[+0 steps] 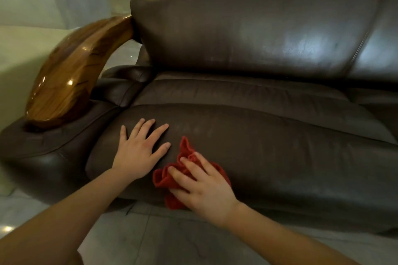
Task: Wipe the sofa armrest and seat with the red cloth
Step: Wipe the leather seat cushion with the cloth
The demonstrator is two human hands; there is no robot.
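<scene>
On the front part of the seat cushion (258, 157), close to its left end, the right hand (206, 189) presses the red cloth (185, 157) down against the dark leather. Its fingers (189, 165) lie spread and slightly curled over the bunched fabric, pinning it rather than pinching it, and folds of cloth stick out ahead of and below the hand, over the cushion's front edge. The left hand (140, 153) rests just beside it, flat on the cushion with fingers open and holding nothing; it looks like a brace.

Judging by where the cloth sits, the work now in hand is the seat. A faint pale, streaky patch shows on the leather just beyond the cloth (whether that is wiping residue, dust or only glare I cannot tell). Most of the cushion stretches off to the right, well apart from the cloth, and probably remains to be covered. The polished wooden armrest (71, 75) and the padded leather arm (43, 142) below it stand to the left, glossy, but nothing here proves whether they have been wiped, so that half of the task stays an open question.
</scene>
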